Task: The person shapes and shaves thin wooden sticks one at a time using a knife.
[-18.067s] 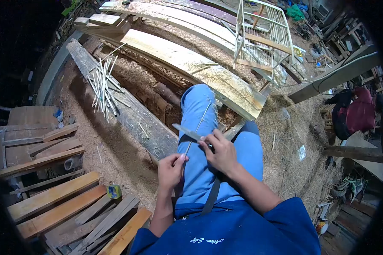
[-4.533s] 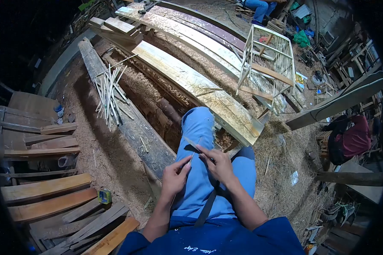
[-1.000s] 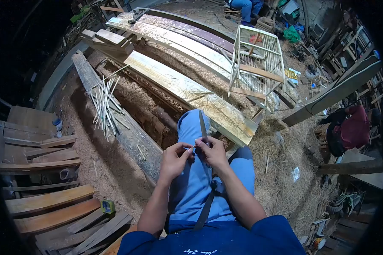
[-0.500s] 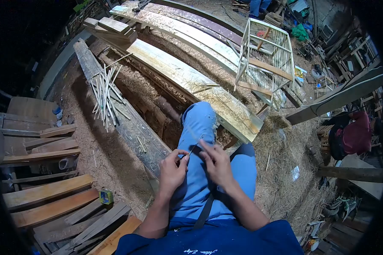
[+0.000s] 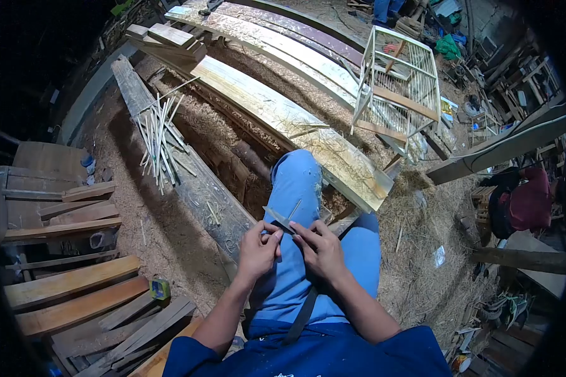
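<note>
Over my blue-trousered knee (image 5: 295,173), my left hand (image 5: 258,252) is closed, thumb and fingers pinching a thin wooden stick (image 5: 295,208) that points up and away. My right hand (image 5: 321,252) is closed round a knife (image 5: 277,217), its handle hidden in the fingers. The flat blade slants up to the left and crosses the stick close to my left fingertips. To the left, a loose pile of thin pale sticks (image 5: 161,143) lies across a weathered plank (image 5: 212,200), with a few small slivers nearer to me.
A long pale board (image 5: 264,103) stretches past my knee. Beyond it stands a slatted wooden cage (image 5: 404,94). Stacked planks (image 5: 82,279) and a yellow-green tape measure (image 5: 160,289) lie at left. Shavings cover the ground. A wooden beam (image 5: 497,154) juts in from the right.
The knife in my right hand, blurred before, now shows clearly with its blade angled to the left over the stick. My left hand keeps nearly the same place.
</note>
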`<state>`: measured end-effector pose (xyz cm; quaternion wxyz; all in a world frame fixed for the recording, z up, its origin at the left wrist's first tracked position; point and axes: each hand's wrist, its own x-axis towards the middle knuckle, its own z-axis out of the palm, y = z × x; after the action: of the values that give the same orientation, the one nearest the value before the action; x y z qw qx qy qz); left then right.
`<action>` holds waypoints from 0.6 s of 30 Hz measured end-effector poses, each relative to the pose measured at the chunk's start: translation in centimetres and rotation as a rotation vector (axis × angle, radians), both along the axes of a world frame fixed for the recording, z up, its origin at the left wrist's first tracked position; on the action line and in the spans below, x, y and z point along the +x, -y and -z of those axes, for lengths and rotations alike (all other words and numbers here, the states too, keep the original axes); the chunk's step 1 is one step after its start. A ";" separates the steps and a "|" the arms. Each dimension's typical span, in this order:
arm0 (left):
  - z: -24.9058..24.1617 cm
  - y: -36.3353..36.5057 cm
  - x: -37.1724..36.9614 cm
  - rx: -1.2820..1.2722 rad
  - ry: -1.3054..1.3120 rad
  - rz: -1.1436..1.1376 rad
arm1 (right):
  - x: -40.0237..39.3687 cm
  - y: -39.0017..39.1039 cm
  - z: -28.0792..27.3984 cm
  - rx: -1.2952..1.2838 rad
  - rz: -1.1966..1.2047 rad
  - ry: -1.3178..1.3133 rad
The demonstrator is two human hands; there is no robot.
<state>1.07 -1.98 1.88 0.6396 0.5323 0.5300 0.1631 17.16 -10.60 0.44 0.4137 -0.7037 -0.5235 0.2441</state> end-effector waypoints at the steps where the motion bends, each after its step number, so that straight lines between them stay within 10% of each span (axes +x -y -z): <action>1: 0.4 0.3 -0.1 -0.008 0.067 -0.048 | 0.0 0.2 0.1 -0.022 0.006 -0.008; 18: -0.6 4.5 -1.1 -0.114 0.205 -0.166 | 0.7 -0.7 1.5 0.037 0.154 -0.052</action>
<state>-0.03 -6.45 2.45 0.7041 0.4299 0.5124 0.2385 17.89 -9.93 -1.06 0.4579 -0.7274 -0.4614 0.2200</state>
